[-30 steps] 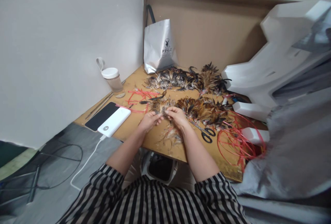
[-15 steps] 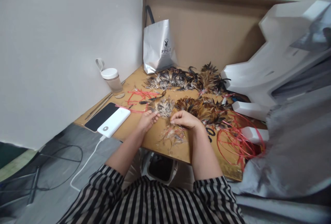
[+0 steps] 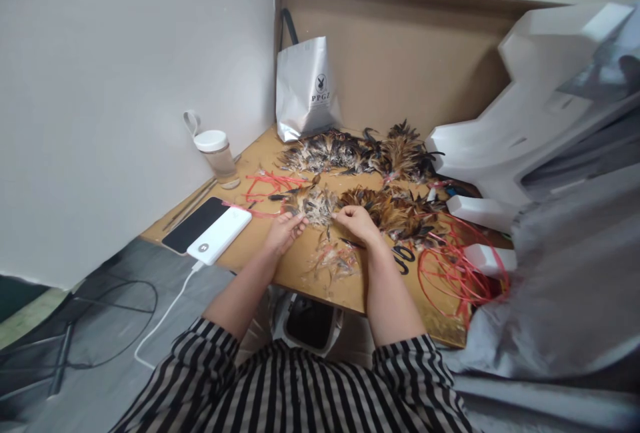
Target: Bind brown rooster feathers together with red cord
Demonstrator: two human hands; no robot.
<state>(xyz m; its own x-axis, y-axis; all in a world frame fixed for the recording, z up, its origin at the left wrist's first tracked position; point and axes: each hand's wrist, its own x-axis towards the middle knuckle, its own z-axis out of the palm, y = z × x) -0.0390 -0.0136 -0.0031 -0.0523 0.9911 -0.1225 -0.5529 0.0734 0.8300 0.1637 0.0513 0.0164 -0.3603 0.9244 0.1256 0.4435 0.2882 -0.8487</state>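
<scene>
A pale, speckled bunch of feathers (image 3: 320, 205) lies near the middle of the wooden table, between my two hands. At its lower left edge, my left hand (image 3: 287, 231) is closed in a pinch on feathers. My right hand (image 3: 359, 223) is closed too, thumb and forefinger together at the bunch's right edge; what lies between those fingertips is too small to make out. Just below the hands is a scatter of loose feathers (image 3: 334, 259). A brown and black feather pile (image 3: 405, 216) sits beyond my right hand, and black-handled scissors (image 3: 404, 258) lie beside my right wrist.
Along the back lies a long row of dark feathers (image 3: 345, 151), before a silver bag (image 3: 305, 89). Red plastic strips (image 3: 463, 273) tangle at the right, with more red strips (image 3: 273, 186) at the left. A lidded cup (image 3: 217, 156), phone (image 3: 193, 225) and white power bank (image 3: 220, 234) stand left.
My right hand has moved slightly up and away from the loose scatter to the bunch's edge. More of the scissors shows now. My left hand stays almost in place.
</scene>
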